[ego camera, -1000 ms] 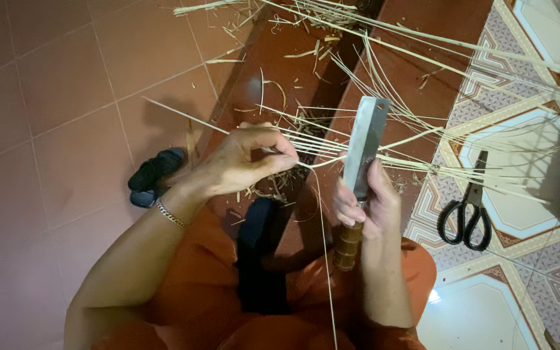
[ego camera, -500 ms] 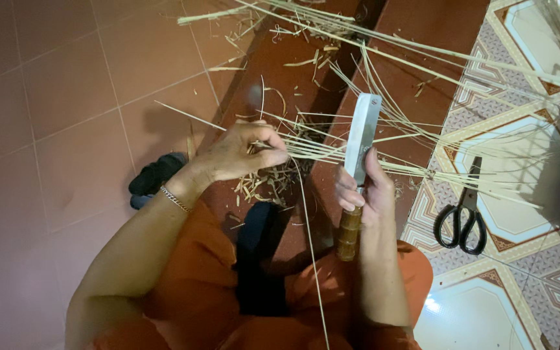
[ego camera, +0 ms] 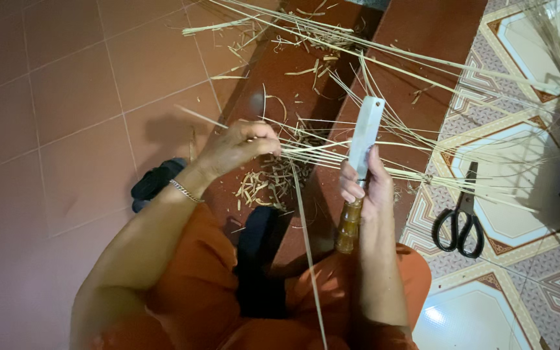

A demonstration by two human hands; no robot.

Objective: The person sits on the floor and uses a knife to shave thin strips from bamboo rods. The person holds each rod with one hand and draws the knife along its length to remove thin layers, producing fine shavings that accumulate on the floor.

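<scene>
The left hand is pinching a bundle of thin strips between curled fingers, holding their ends over the red step. The strips are running rightward, crossing behind the knife and out over the patterned tiles. The right hand is gripping the knife tightly where the blade is meeting the wooden handle, blade pointing up and away, pressing against the strips. Shavings are lying on the step between the hands. Black scissors are resting shut on the tiles, well apart to the right
</scene>
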